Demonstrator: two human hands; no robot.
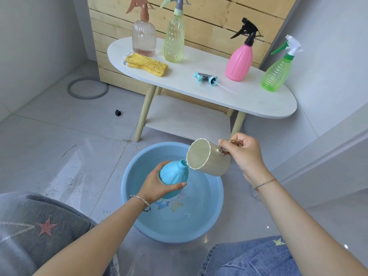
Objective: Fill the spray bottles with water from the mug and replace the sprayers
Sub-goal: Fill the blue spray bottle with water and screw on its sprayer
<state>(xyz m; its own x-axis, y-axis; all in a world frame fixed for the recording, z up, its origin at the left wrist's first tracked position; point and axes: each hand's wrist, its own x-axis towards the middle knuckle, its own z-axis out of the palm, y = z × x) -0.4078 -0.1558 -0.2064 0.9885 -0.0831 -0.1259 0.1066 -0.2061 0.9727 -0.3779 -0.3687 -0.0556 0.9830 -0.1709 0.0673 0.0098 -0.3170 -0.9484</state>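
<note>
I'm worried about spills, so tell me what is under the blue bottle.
The blue basin of water sits below the blue bottle; the left hand and bottle cover part of its printed bottom.

A white oval surface stands on the far side of the grey tiled floor. On its left end stand a clear bottle and a yellow-green bottle, with a yellow cloth lying just in front. A blue sprayer lies flat in the middle. A pink bottle and a green bottle stand on the right. On the floor sit a blue basin near, and a grey ring and a small black thing to the left.
</note>
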